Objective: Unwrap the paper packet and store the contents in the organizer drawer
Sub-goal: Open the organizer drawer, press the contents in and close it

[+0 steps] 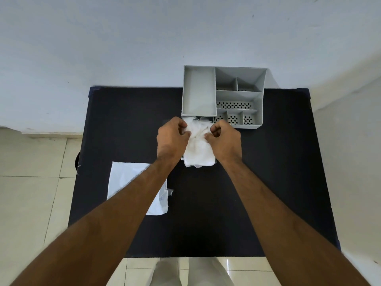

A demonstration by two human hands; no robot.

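Note:
A grey plastic organizer (223, 79) stands at the far edge of the black table (257, 182). In front of its left section a soft white wad, the packet's contents (199, 145), fills what seems to be the pulled-out drawer, whose walls are almost wholly hidden. My left hand (172, 137) pinches the wad's upper left part. My right hand (224, 139) pinches its upper right part. The opened white paper wrapper (127, 178) lies flat on the table to the near left, partly under my left forearm.
The organizer has one large open bin at the left and several small compartments with perforated floors at the right. A pale wall rises right behind the table. Tiled floor surrounds the table on both sides, and my legs show below its near edge.

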